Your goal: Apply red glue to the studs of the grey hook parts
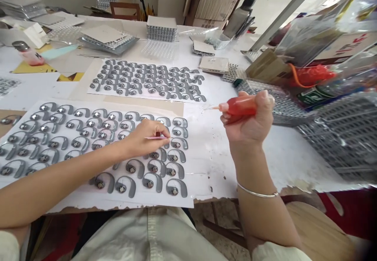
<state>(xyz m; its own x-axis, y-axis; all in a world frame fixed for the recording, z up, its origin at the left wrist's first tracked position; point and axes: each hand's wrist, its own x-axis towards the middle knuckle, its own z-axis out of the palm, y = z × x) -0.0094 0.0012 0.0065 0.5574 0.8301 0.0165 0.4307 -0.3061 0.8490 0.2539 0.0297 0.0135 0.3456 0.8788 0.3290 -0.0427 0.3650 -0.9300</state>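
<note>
My left hand (150, 137) is closed in a pinch on a thin pinkish stick (157, 137), over the right part of the near sheet of grey hook-shaped pieces. These look like ear-hook earphone shells, each with a shiny round centre; one piece (176, 143) lies just right of my fingertips. Raised above the table on the right, my right hand (250, 123) is wrapped around a small red squeeze bottle (242, 106). Its fine needle tip points left, touching nothing. Hand and forearm hide some pieces in the near rows.
Behind lies a second sheet of grey hook pieces (141, 79). Stacked clear trays (161, 29) and cards stand at the back. A pink-filled bottle (28, 53) is at the far left. Bagged goods and trays (338, 127) crowd the right, beside a slanted metal post (282, 17).
</note>
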